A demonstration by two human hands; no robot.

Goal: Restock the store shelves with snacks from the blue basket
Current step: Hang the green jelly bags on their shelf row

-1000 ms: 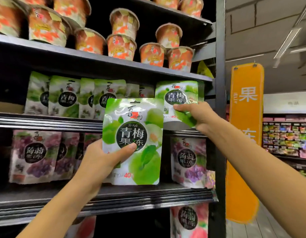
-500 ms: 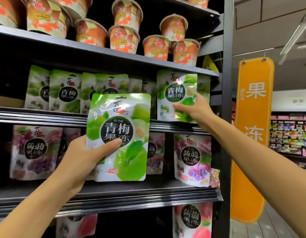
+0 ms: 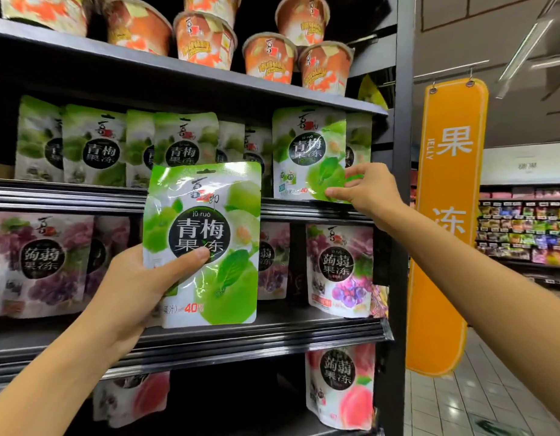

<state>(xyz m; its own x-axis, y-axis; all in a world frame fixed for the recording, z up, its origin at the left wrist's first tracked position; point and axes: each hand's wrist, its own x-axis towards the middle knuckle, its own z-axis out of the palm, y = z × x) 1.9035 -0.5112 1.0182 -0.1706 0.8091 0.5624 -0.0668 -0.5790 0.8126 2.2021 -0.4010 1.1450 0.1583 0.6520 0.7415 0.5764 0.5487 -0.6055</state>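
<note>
Set against a second ago, the second pouch [image 3: 307,152] is what has changed. Then the right hand [image 3: 371,191] held it tilted, its bottom edge hanging in front of the rail. Now it stands upright on the middle shelf [image 3: 67,196], at the right end of the green row [image 3: 96,146], with its base just behind the rail. The right hand has eased from a fuller hold to thumb and forefinger curled on the lower right corner, pinching it lightly. Our left hand [image 3: 134,287] keeps its grip on the first pouch [image 3: 209,215], thumb laid across the round black label and fingers behind. It holds the pouch upright in the air in front of the shelves, lower than the second pouch and to its left, without touching it. The top of the first pouch overlaps the green row and its bottom reaches the rail of the shelf below. It is a flat, glossy bag in green and white, printed with green plums and a leaf. It has white characters on the dark label, a red mark near the top and a red "40%" near the bottom. Behind it we see purple pouches [image 3: 36,262] on the lower shelf and orange cups [image 3: 206,39] on the shelf above. An orange sign [image 3: 445,247] hangs to the right of the rack.
</note>
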